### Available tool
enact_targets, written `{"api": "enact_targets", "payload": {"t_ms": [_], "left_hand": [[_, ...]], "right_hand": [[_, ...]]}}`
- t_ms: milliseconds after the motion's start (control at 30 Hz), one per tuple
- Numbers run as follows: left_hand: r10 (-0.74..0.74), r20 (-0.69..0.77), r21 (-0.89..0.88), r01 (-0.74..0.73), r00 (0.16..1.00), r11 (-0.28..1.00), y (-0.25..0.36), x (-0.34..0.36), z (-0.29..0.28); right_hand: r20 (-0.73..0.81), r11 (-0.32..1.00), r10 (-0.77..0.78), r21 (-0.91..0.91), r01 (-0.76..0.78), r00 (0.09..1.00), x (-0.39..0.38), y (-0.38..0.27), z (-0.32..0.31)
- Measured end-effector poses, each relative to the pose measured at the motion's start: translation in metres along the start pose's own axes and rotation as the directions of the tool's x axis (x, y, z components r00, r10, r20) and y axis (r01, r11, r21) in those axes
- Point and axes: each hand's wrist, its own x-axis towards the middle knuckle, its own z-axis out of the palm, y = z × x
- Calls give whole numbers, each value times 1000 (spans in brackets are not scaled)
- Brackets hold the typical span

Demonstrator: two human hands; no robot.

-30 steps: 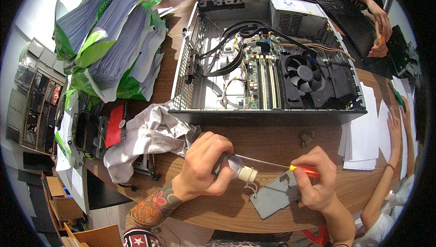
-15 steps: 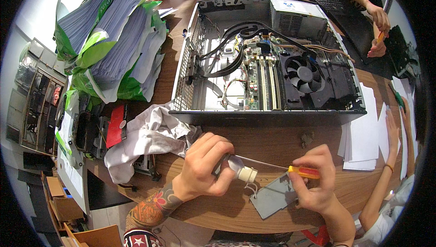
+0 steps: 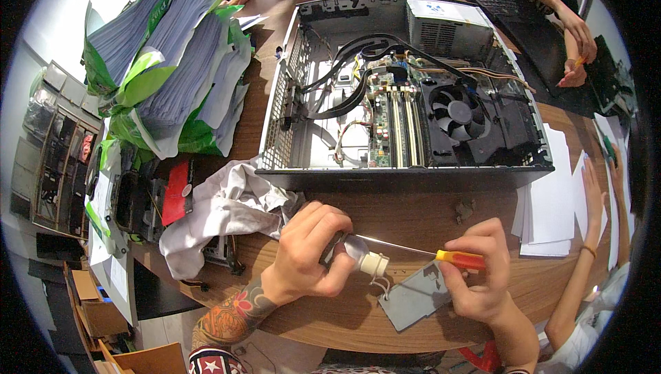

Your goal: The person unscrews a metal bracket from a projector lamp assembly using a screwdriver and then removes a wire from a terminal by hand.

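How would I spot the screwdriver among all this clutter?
Start at the open computer case on the wooden table. Just below it, the right hand grips the screwdriver: the only thing there with an orange-and-yellow handle and thin metal shaft.

Left hand (image 3: 310, 247): curling into a fist, fingers wrapping tight, knuckles facing up.
Left forearm (image 3: 231, 319): coming in from the lower left, tattooed, angling up to the right.
Right hand (image 3: 478, 281): closing in a pinch, fingertips (image 3: 451, 271) pointing left.
Right forearm (image 3: 516, 346): rising from the lower edge.
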Motion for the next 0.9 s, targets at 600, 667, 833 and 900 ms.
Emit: {"api": "enact_targets", "payload": {"t_ms": [600,667,833,900], "left_hand": [[17,-30,-10,-17,999,1000,1,3,1],[17,-15,11,-17,1000,1000,1,3,0],[21,-15,14,-21,1000,1000,0,3,2],[18,-13,18,-17,1000,1000,0,3,1]], "right_hand": [[58,994,96,49,-99,994,-1,-3,-3],[8,998,49,47,-49,999,3,-2,-1],[32,991,124,44,-125,992,-4,2,-1],[50,999,32,42,-34,998,-2,2,-1]]}}
